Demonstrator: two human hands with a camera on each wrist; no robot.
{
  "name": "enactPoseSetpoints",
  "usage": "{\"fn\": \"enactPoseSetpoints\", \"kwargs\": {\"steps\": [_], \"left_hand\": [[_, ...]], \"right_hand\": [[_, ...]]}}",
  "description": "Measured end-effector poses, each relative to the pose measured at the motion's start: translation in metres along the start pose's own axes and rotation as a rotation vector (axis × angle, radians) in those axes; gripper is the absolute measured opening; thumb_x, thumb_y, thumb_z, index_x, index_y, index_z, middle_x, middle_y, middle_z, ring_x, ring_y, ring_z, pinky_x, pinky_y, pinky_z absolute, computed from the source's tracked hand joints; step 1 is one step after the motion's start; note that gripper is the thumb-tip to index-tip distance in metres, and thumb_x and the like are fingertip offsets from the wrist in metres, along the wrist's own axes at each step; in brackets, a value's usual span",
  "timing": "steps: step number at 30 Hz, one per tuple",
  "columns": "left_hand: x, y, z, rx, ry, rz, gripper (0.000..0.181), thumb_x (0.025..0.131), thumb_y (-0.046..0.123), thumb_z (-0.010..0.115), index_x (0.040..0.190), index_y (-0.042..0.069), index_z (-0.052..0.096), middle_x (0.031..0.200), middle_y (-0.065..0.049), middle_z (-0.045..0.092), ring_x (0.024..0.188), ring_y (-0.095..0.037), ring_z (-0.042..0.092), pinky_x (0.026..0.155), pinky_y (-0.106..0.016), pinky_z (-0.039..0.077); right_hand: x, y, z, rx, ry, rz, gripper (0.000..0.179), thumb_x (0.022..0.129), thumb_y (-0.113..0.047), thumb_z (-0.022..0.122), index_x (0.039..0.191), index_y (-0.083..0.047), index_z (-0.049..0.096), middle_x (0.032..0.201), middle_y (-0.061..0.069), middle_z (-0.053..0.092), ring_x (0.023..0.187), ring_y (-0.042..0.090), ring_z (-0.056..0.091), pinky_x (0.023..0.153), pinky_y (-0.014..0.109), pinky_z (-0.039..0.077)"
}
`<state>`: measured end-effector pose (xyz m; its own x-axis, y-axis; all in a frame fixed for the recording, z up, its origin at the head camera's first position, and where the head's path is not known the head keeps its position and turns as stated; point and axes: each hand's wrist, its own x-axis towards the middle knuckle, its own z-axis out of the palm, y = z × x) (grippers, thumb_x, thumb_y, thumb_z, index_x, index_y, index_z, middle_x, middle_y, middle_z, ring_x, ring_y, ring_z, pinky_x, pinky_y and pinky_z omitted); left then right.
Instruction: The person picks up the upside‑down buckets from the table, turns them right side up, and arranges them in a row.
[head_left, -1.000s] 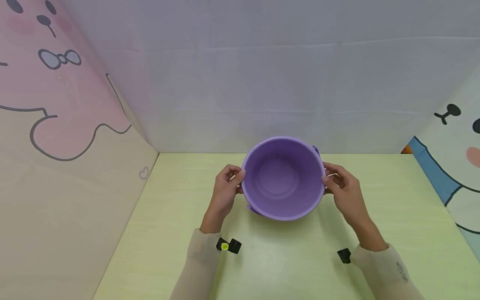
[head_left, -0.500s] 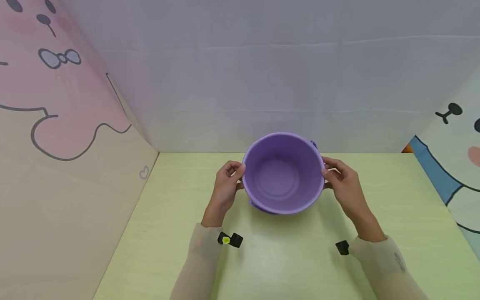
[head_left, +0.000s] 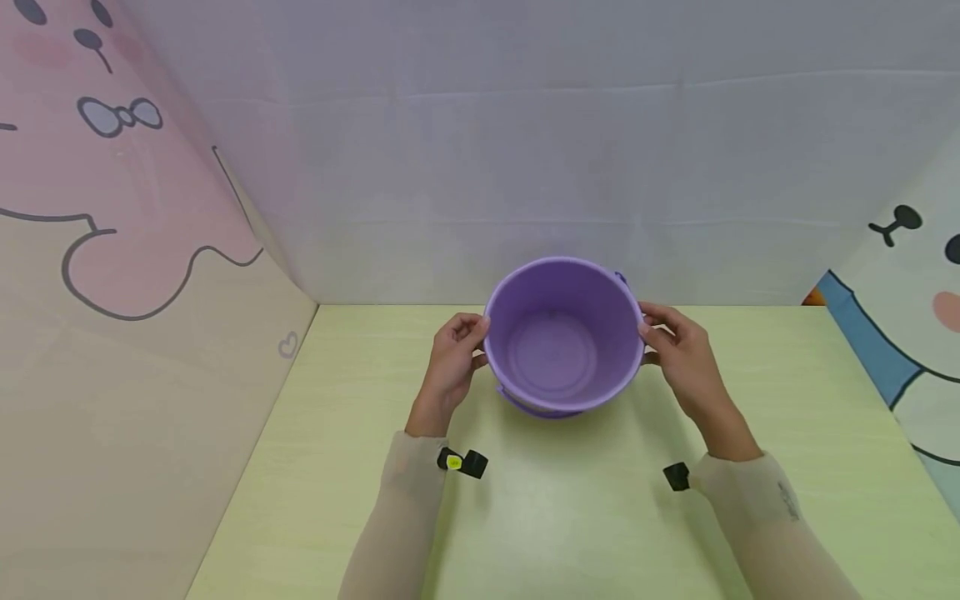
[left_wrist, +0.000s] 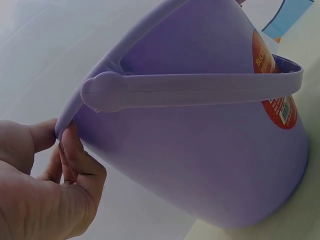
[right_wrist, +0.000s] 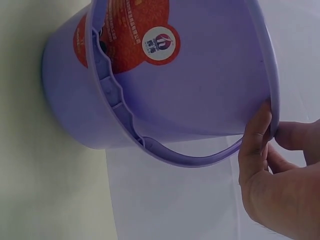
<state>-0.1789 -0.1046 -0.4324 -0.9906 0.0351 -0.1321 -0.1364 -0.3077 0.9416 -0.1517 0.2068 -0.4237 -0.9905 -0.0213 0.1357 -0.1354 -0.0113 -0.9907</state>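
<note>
A purple plastic bucket (head_left: pixel 555 354) with nothing inside it is at the middle of the table, its mouth facing up toward the head camera. My left hand (head_left: pixel 452 354) pinches its rim on the left side, thumb on the inner side. On the opposite side my right hand (head_left: pixel 682 358) pinches the rim too. The purple handle (left_wrist: pixel 200 90) hangs down against the bucket's outer wall in the left wrist view. A red label (right_wrist: pixel 132 40) shows on the wall in the right wrist view. Whether the base touches the table is hard to tell.
The pale green table (head_left: pixel 337 500) meets a white cloth wall (head_left: pixel 480 167) close behind the bucket. Printed side panels stand at left, a pink cartoon panel (head_left: pixel 150 183), and at right, a white and blue cartoon panel (head_left: pixel 900 333). Small black cameras sit on both cuffs.
Both hands and the bucket have shifted slightly away, toward the back wall. The bucket has turned a little, and more of the lowered handle shows below the near rim.
</note>
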Motion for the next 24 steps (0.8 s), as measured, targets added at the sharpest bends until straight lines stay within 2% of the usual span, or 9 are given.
{"fn": "enactPoseSetpoints", "kwargs": {"steps": [9, 24], "left_hand": [[0.011, 0.001, 0.003, -0.008, 0.032, -0.025, 0.004, 0.107, 0.009, 0.063, 0.107, 0.006, 0.065, 0.09, 0.0, 0.064, 0.073, -0.009, 0.06, 0.062, -0.018, 0.049], [0.029, 0.003, 0.005, -0.028, 0.089, -0.07, 0.01, 0.106, 0.012, 0.065, 0.11, 0.003, 0.066, 0.097, -0.005, 0.062, 0.079, -0.013, 0.061, 0.063, -0.018, 0.05]], "right_hand": [[0.011, -0.001, -0.003, -0.07, -0.006, 0.057, 0.043, 0.111, -0.008, 0.054, 0.147, 0.014, 0.048, 0.114, 0.005, 0.05, 0.092, 0.005, 0.062, 0.071, 0.02, 0.06], [0.028, 0.0, -0.001, -0.076, -0.013, 0.112, 0.045, 0.112, -0.013, 0.051, 0.15, 0.011, 0.047, 0.114, 0.003, 0.051, 0.097, 0.007, 0.058, 0.074, 0.019, 0.059]]}}
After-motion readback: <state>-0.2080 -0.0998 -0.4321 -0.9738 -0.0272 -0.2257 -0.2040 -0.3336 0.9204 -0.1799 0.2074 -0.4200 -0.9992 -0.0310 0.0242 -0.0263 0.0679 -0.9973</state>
